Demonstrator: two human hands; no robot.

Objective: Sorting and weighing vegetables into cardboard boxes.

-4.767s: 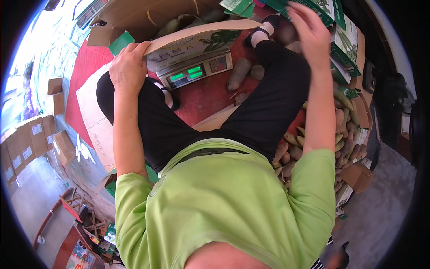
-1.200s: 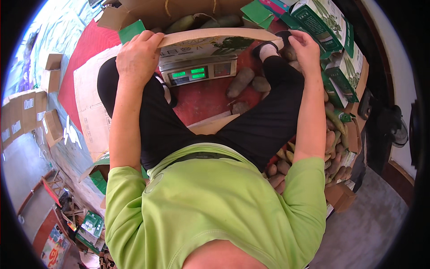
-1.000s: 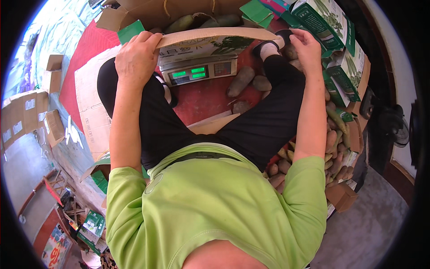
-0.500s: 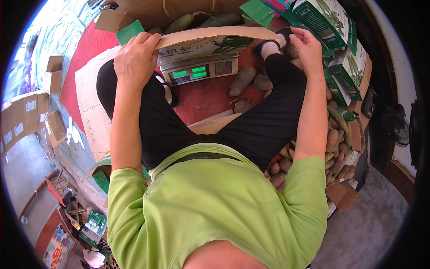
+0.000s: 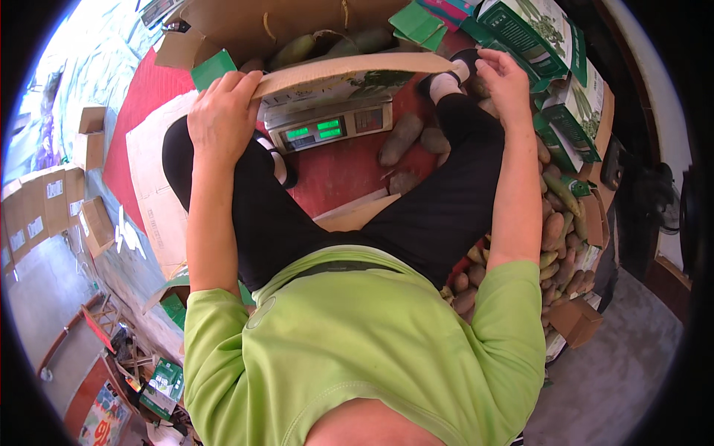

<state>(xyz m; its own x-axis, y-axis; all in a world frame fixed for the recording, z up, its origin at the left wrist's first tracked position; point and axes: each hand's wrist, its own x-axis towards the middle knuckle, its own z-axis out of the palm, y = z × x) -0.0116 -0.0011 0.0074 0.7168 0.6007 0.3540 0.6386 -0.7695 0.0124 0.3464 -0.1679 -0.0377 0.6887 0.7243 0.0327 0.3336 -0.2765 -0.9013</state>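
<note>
An open cardboard box (image 5: 223, 28) holding long greenish vegetables (image 5: 294, 50) rests on a digital scale (image 5: 327, 130) with lit green digits. Its near flap (image 5: 349, 70) stands up toward me. My left hand (image 5: 222, 115) is closed over the flap's left end, fingers across the top edge. My right hand (image 5: 504, 83) is just beyond the flap's right end, close to my shoe. Its thumb and forefinger are drawn together; whatever may lie between them is too small to make out.
Brownish tubers (image 5: 401, 139) lie on the red floor covering between my legs. A larger heap of tubers (image 5: 554, 230) is at my right, beside green-and-white cartons (image 5: 573, 111). Flattened cardboard (image 5: 152, 178) lies by my left leg, with brown boxes (image 5: 44, 197) farther left.
The box's near flap sits slightly lower and farther left in view, and my left hand has shifted down with it. My right hand has moved slightly left. Both hands keep nearly the same pose.
</note>
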